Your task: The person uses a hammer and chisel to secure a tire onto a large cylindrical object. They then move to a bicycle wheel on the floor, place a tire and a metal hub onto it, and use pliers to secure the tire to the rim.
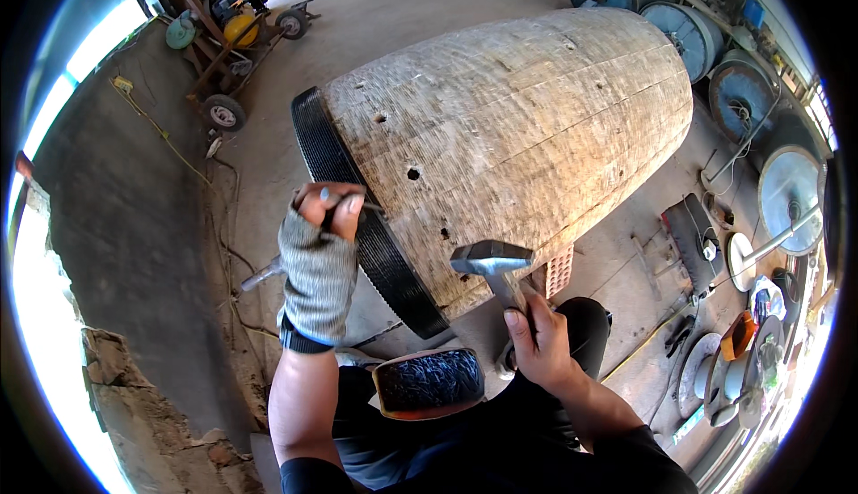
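Note:
My right hand point(541, 342) is closed around the wooden handle of a hammer point(492, 259), whose steel head hovers over the near side of a large barrel-shaped wooden body point(518, 127). A black ridged band point(393, 266) wraps the left end of that body. My left hand point(320, 253), in a grey knitted fingerless glove, is closed at the band's edge. Its fingertips pinch a thin metal piece point(375, 207), perhaps a nail; the grip hides most of it. A grey metal rod point(261, 275) shows beyond the glove; whether I hold it cannot be told.
A container of dark, thin metal bits point(431, 380) sits at my lap. Perforated red brick point(559, 270) stands beneath the wooden body. Several blue-grey drums point(688, 38) line the right side, with spools point(715, 378) nearer. A wheeled cart point(237, 56) stands far left; cords point(234, 253) trail across the floor.

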Motion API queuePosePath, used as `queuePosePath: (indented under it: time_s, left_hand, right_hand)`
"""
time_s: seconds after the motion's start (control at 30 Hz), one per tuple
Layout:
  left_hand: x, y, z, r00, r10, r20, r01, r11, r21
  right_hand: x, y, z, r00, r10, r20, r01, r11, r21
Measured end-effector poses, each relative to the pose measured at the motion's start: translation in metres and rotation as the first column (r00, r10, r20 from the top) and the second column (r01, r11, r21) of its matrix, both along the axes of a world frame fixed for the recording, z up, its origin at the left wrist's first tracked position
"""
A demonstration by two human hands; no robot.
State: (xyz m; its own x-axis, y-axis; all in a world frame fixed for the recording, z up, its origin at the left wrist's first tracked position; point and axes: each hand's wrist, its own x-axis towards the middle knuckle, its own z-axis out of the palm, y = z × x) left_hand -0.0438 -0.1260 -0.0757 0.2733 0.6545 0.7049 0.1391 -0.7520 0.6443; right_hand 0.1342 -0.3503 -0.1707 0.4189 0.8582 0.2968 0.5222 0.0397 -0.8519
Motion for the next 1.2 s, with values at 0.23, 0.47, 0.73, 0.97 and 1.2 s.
queuePosePath:
  time_s: [0.23,0.47,0.73,0.97,1.2]
  left_hand:
    - [-0.060,-0.090,-0.051,0.797,-0.211,-0.566,0.268,0.963,0.019]
    - [-0.109,-0.175,-0.184,0.518,-0.212,-0.828,0.194,0.973,-0.128]
    - [-0.114,-0.185,-0.217,0.376,-0.224,-0.899,-0.026,0.967,-0.252]
    - [-0.120,-0.183,-0.231,0.470,-0.176,-0.865,0.114,0.984,-0.138]
    - [-0.103,-0.198,-0.159,0.589,-0.115,-0.800,0.074,0.993,-0.088]
  right_hand:
    - [0.026,-0.014,-0.015,0.947,0.180,0.265,-0.178,0.984,-0.030]
    - [0.020,-0.020,-0.047,0.701,0.434,0.566,-0.422,0.892,-0.162]
    - [0.005,-0.022,-0.073,0.533,0.604,0.593,-0.545,0.781,-0.305]
    - [-0.007,-0.030,-0.079,0.565,0.551,0.614,-0.458,0.829,-0.321]
    - [-0.008,-0.033,-0.052,0.640,0.483,0.598,-0.404,0.873,-0.272]
